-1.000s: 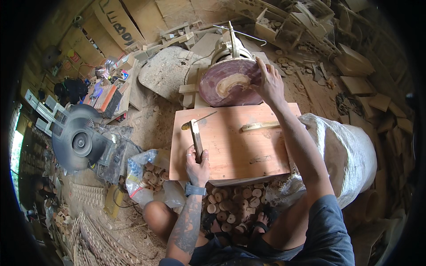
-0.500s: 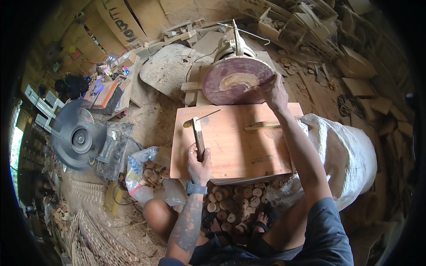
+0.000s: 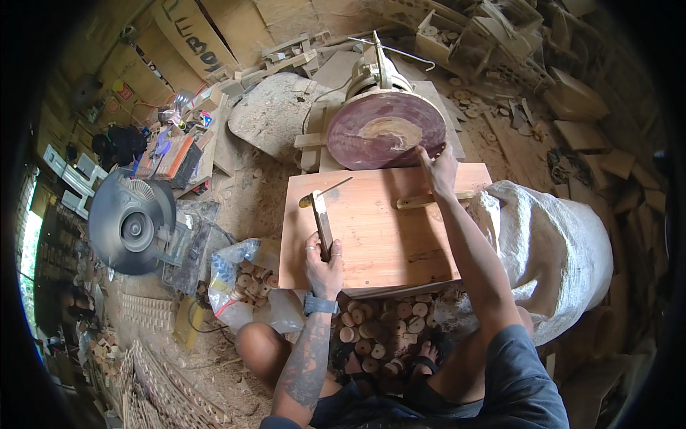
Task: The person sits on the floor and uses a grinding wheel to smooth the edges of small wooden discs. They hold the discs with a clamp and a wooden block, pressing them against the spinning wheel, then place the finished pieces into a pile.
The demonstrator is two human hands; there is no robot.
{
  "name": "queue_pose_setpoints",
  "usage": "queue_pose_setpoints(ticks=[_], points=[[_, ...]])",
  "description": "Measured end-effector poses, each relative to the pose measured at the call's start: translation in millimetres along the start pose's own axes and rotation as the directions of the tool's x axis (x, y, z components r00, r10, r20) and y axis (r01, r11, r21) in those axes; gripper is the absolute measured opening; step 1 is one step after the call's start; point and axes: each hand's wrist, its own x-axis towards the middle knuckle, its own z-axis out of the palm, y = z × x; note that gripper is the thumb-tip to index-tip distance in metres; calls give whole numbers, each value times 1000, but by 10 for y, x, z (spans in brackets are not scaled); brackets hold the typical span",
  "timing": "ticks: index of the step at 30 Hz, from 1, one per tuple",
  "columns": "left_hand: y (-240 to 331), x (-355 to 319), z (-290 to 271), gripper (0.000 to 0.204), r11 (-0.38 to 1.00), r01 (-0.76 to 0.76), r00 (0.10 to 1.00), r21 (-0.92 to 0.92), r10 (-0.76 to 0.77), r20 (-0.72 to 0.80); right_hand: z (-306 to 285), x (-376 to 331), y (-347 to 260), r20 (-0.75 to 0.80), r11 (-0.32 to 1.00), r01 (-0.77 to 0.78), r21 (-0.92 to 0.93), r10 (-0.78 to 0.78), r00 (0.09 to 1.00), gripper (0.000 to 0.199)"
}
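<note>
In my left hand is a narrow wooden stick, its fingers wrapped round the lower end. The stick stands over the left part of a wooden board. At its top are a thin rod and a small yellowish piece; how they join is too small to tell. Beyond the board a large reddish sanding disc, with a worn tan patch, faces me from a motor. My right hand grips its lower right rim, thumb on the face and fingers at the edge.
A wooden strip lies on the board top. At the left is a fan, with a plastic bag of wooden discs nearer me. A white sack bulges at the right. Several wooden discs cover the floor by my feet.
My right hand has come down along the rim of the sanding disc, and the worn patch looks turned. My left hand keeps hold of the stick. The fan blades look less blurred.
</note>
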Motion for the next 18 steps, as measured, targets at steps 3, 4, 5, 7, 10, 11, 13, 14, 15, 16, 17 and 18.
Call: queue_pose_setpoints(ticks=[3, 4, 5, 7, 10, 11, 13, 14, 15, 16, 17, 18], points=[[-11, 3, -3, 38, 1000, 21, 1000, -19, -20, 15, -93, 28, -46, 182, 962, -106, -250, 154, 971, 68], [-13, 3, -3, 37, 997, 56, 998, -52, -55, 34, -125, 32, -61, 210, 951, -116, -287, 181, 961, 71], [-11, 4, 0, 37, 999, 27, 999, -27, -27, 27, -150, 32, -78, 240, 942, -117, -316, 198, 950, 74], [-1, 5, -2, 37, 999, 25, 999, -43, -24, 30, -171, 9, -115, 107, 960, -72, -270, 104, 989, 80], [37, -1, -5, 35, 1000, 22, 999, -10, -22, 25, -159, -32, -170, -222, 983, 112, -147, -143, 964, 86], [53, -8, -3, 35, 1000, 11, 1000, -14, -11, 15, -158, -28, -182, -201, 975, 161, -151, -190, 961, 88], [88, -23, 0, 36, 994, 69, 997, -89, -67, 29, -168, 10, -192, -157, 963, 217, -157, -241, 958, 87], [105, -23, 1, 36, 997, 51, 999, -65, -50, 21, -170, 36, -193, -130, 961, 225, -158, -246, 960, 86], [120, -26, 0, 36, 997, 44, 999, -62, -42, 22, -177, 66, -189, -135, 952, 265, -154, -285, 949, 85], [133, -27, 0, 36, 995, 57, 998, -77, -55, 32, -173, 90, -183, -107, 963, 216, -159, -235, 966, 83], [143, -27, 1, 36, 997, 45, 999, -67, -43, 22, -171, 113, -173, -111, 967, 199, -159, -218, 970, 81], [149, -30, 1, 36, 996, 54, 998, -74, -53, 20, -169, 132, -160, -101, 973, 167, -160, -185, 978, 80]])
